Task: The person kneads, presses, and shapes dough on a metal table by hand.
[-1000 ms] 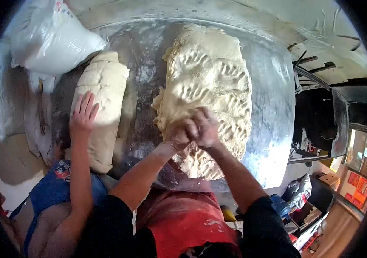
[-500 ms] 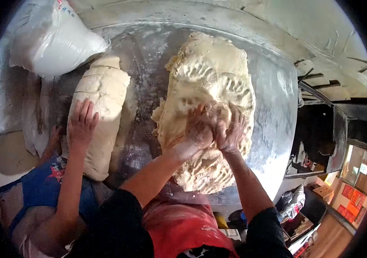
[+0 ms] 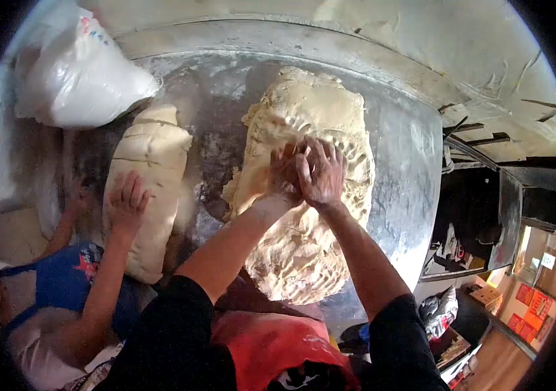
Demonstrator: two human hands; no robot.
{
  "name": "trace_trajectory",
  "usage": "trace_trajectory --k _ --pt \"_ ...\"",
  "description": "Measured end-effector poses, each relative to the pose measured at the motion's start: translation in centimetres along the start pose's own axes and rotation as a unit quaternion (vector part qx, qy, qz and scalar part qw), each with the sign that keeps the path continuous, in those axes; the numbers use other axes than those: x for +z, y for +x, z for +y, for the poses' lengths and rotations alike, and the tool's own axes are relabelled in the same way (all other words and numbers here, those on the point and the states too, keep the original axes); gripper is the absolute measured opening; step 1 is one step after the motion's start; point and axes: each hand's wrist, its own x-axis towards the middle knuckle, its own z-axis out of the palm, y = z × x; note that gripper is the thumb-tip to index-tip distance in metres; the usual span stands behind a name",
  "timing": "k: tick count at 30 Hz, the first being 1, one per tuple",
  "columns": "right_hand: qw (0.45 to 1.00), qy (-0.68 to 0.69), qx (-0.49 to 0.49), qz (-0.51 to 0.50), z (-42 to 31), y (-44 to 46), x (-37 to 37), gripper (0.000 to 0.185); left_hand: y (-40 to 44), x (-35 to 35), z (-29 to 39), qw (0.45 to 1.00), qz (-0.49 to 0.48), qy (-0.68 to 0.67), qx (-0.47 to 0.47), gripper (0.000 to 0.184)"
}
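A big, thick slab of pale dough (image 3: 300,257) lies in front of me, its surface dented with finger marks and folds. My left hand (image 3: 285,174) presses on the middle of it, fingers pointing forward and partly sunk in or shaded. Right beside it, touching, my right hand (image 3: 322,172) leans on the dough with its fingers stretched out and apart. Neither hand grips anything. To the left lies a long, smoother dough log (image 3: 150,173) with cuts across its far end. Another person's hand (image 3: 128,199) rests on that log.
Both doughs lie on a floured metal table (image 3: 405,169). A white plastic sack (image 3: 85,81) stands at its far left corner. The other person, in a blue apron (image 3: 62,277), is close on my left. A dark open cabinet (image 3: 467,208) is to the right beyond the table edge.
Both my hands have shifted forward along the slab, away from me, and their fingers now reach further over it. The other person's hand stays on the dough log. My view has tilted slightly.
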Motion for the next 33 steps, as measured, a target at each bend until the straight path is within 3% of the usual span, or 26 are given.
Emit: trace_trajectory --k 1,3,4,5,7,9,11,12,14,15,17,19,21,23,24,25,27,28,31,32,33 --pt "0.999 0.043 0.005 0.013 0.0 1.3 0.4 0.057 2.4 4.6 -1.1 0.982 0.175 0.060 0.032 0.072" --pt "0.995 -0.094 0.011 0.039 1.7 2.3 4.1 0.058 7.5 10.2 -3.3 0.950 0.233 0.208 0.013 0.071" --pt "0.996 -0.086 0.026 0.023 3.0 3.6 5.0 0.057 8.9 9.5 -3.6 0.949 0.279 0.148 0.008 0.068" --pt "0.994 0.066 0.048 0.075 4.7 5.1 5.6 0.057 10.3 8.7 -3.8 0.941 0.326 0.086 0.009 0.065" --pt "0.998 0.027 -0.001 0.062 5.4 6.4 5.7 0.057 11.1 7.4 -4.6 0.947 0.289 0.139 0.021 0.063" --pt "0.998 0.027 -0.019 0.062 5.7 6.7 5.7 0.057 12.8 8.4 -5.2 0.942 0.313 0.122 0.020 0.063" --pt "0.999 0.014 0.011 0.043 5.3 6.4 5.4 0.058 12.3 7.3 -5.0 0.939 0.326 0.105 0.019 0.062" --pt "0.999 0.020 0.031 0.022 5.0 6.1 5.2 0.059 12.5 5.9 -5.0 0.972 0.235 -0.019 0.014 0.066" --pt "0.996 -0.008 0.074 -0.053 4.8 7.3 3.9 0.061 11.7 4.8 -3.1 0.951 0.206 0.232 0.003 0.072" --pt "0.985 0.076 0.118 -0.100 5.9 7.7 4.3 0.061 11.0 3.9 -2.5 0.978 0.151 0.141 -0.004 0.073" --pt "0.986 -0.020 0.132 -0.099 4.4 9.4 -1.1 0.061 11.6 -2.3 0.7 0.996 0.081 0.034 0.017 0.074" --pt "0.996 -0.021 0.073 0.054 7.4 9.6 -1.7 0.059 15.0 2.0 2.4 0.940 0.300 0.139 0.087 0.075" --pt "0.994 -0.052 0.053 0.082 12.0 9.4 1.0 0.056 19.5 5.1 2.6 0.932 0.319 0.146 0.091 0.074" --pt "0.984 0.038 0.041 0.171 15.9 11.4 2.3 0.054 24.7 7.6 2.3 0.904 0.372 0.179 0.106 0.072" --pt "0.989 0.030 0.042 0.142 16.4 12.1 2.5 0.052 23.3 3.0 3.0 0.983 0.150 0.053 0.092 0.071" --pt "0.987 0.000 0.018 0.159 17.0 12.7 2.5 0.052 24.8 4.2 2.3 0.959 0.246 -0.076 0.121 0.068" --pt "0.987 -0.009 0.009 0.158 17.3 12.9 2.3 0.052 26.7 5.3 2.1 0.961 0.254 0.053 0.093 0.065" --pt "0.988 0.011 0.012 0.156 17.3 12.7 2.4 0.052 25.6 3.1 2.9 0.975 0.190 0.054 0.098 0.063" --pt "0.991 0.055 0.082 0.090 15.2 11.4 0.9 0.054 23.5 2.6 4.3 0.966 0.185 0.168 0.066 0.062" --pt "0.992 0.051 0.100 0.062 13.5 10.1 -0.7 0.054 20.2 1.5 5.2 0.976 0.135 0.162 0.047 0.062" --pt "0.991 0.047 0.122 0.030 11.6 7.7 -2.2 0.054 18.2 3.3 5.2 0.983 0.155 0.074 0.065 0.060"
